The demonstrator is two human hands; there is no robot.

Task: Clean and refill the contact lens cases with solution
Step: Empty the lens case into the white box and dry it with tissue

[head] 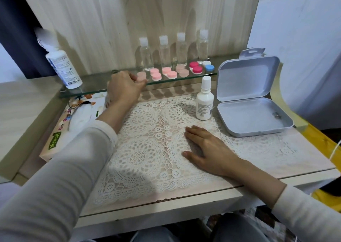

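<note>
Several contact lens cases stand in a row on a glass shelf (96, 87): a pale pink case (142, 75) at the left, brighter pink ones (156, 74), a magenta one (195, 67) and a blue and white one (209, 66). My left hand (122, 87) reaches to the shelf, and its fingers and thumb curl round the left side of the pale pink case. My right hand (204, 149) lies flat on the lace mat (147, 149), holding nothing. A small white solution bottle (204, 101) stands capped on the mat. A large white solution bottle (63, 66) stands at the shelf's left end.
Several clear capped bottles (164, 53) line the back of the shelf against the wooden panel. An open white tin box (254, 116) sits at the right of the table. A tissue pack (73, 120) lies at the left under my forearm.
</note>
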